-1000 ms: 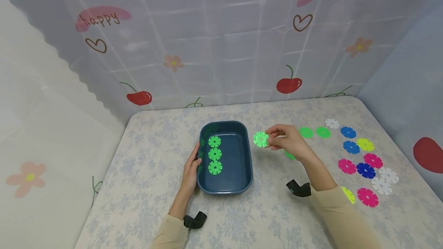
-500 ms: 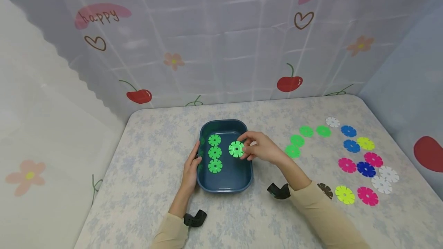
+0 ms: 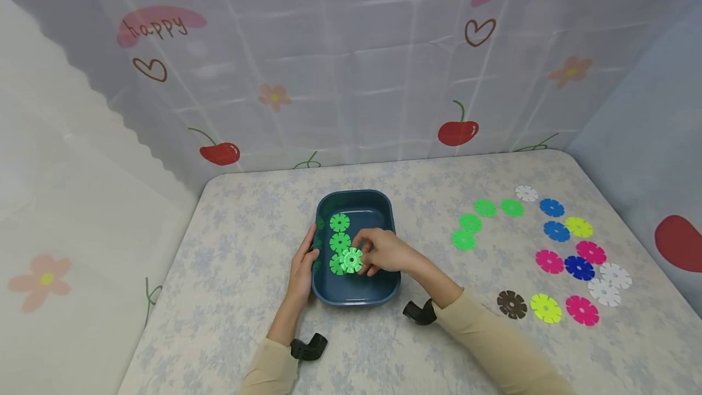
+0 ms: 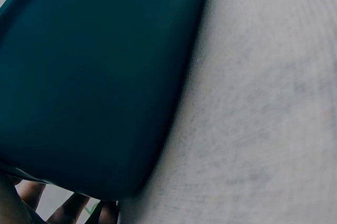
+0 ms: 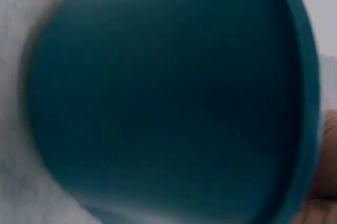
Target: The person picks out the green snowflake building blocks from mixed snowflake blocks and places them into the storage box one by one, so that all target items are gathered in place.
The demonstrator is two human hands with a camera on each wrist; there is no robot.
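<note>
A dark blue rectangular tray (image 3: 356,302) stands on the table, and the left hand (image 3: 300,273) grips its left wall, thumb at the rim and fingers along the outside. Beyond the tray's edge in the left wrist view, some fingertips (image 4: 66,208) show. The right hand (image 3: 386,252) reaches over the tray, pinching a bright green notched disc (image 3: 351,259) between thumb and fingers. That disc overlaps the lowest of three green discs (image 3: 340,241) lined up inside along the left. In the right wrist view the tray's wall (image 5: 174,103) hides the held disc; only part of the hand shows.
Several green discs (image 3: 470,223) lie on the table right of the tray. Farther right are scattered blue (image 3: 557,231), pink (image 3: 582,311), yellow (image 3: 546,308) and white discs (image 3: 604,292), plus a brown disc (image 3: 512,305). A printed curtain (image 3: 356,78) hangs behind the table.
The right hand has carried the green disc leftward from beside the tray, over its right rim, and down to the lowest disc of the row. The left hand has stayed on the tray.
</note>
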